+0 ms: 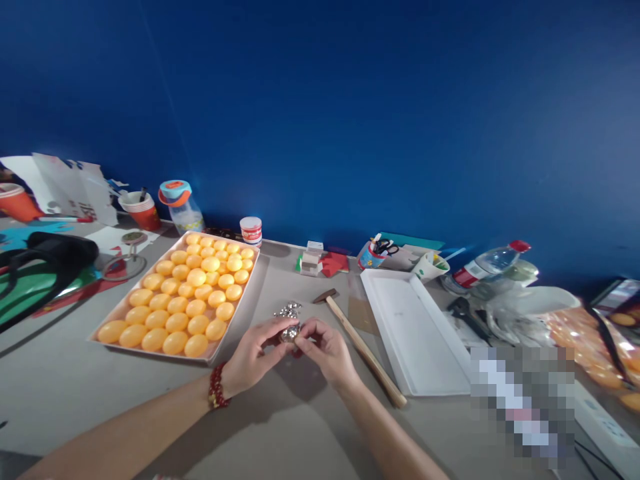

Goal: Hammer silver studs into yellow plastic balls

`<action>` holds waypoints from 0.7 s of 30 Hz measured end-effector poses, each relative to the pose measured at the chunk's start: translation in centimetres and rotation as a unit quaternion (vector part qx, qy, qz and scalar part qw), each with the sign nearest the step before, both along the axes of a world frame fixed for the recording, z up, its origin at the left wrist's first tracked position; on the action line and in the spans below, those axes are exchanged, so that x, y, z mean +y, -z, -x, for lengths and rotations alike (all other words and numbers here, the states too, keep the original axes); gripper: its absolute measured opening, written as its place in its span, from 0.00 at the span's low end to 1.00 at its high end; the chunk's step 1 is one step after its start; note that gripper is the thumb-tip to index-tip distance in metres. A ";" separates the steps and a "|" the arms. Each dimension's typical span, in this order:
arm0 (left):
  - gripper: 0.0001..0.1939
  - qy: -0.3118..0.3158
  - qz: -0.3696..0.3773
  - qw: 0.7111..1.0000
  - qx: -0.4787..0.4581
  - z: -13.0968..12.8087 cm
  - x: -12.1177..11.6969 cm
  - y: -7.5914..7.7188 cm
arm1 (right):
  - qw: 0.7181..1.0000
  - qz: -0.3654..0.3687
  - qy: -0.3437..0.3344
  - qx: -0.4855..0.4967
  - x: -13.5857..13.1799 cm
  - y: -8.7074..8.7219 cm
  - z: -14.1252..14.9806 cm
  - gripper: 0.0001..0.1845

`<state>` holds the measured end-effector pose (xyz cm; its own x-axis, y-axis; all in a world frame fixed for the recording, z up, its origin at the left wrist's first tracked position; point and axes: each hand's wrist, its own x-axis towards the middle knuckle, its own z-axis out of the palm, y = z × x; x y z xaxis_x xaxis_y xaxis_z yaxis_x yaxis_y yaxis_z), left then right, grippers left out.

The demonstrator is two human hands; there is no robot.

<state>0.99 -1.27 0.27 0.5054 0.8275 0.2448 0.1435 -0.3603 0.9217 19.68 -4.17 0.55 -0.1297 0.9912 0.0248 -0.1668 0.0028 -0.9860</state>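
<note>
My left hand (253, 357) and my right hand (327, 350) meet over the grey table, fingers pinched together on a small shiny foil-wrapped piece (289, 333). A red bead bracelet (217, 387) circles my left wrist. More crumpled silver foil (289, 310) lies on the table just beyond the fingers. To the left stands a tray (235, 330) filled with several rows of yellow-orange balls (187, 293). A wooden-handled hammer (361, 347) lies just right of my right hand.
A white empty tray (415, 327) sits to the right, with a water bottle (487, 263), cups, scissors in a cup (377, 253) and clutter behind. Cups, a small jar (251, 231), papers and a black bag (47, 257) crowd the left. A blue wall backs the table.
</note>
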 end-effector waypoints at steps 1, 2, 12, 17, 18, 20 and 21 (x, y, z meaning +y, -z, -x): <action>0.19 0.001 -0.002 1.000 0.000 0.0 0.0 0.0 | 1.000 -0.001 0.002 -0.003 0.0 0.0 0.0 0.11; 0.19 0.002 -0.003 1.000 0.000 0.0 0.0 0.1 | 1.000 -0.004 0.003 -0.006 0.0 0.0 0.0 0.11; 0.19 -0.005 0.016 1.000 0.004 -0.1 -0.2 -0.1 | 0.999 -0.020 0.007 0.041 -0.4 -0.2 0.5 0.10; 0.20 0.013 0.110 0.989 -0.095 -0.5 -0.5 -0.1 | 0.989 -0.008 -0.019 0.147 -0.3 0.4 0.2 0.08; 0.21 0.016 0.122 0.987 -0.106 -0.5 -0.5 0.0 | 0.988 -0.004 -0.020 0.152 -0.3 0.5 0.2 0.08; 0.21 0.017 0.126 0.986 -0.111 -0.5 -0.5 0.2 | 0.988 0.004 -0.019 0.151 -0.3 0.6 0.3 0.09; 0.21 0.017 0.120 0.987 -0.109 -0.4 -0.4 0.3 | 0.989 0.009 -0.017 0.147 -0.4 0.6 0.4 0.10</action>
<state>1.43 -1.70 0.02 0.4908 0.8583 0.1498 -0.0752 -0.1296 0.9887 19.30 -4.56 -0.08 -0.1524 0.9871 0.0493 -0.4460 -0.0242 -0.8947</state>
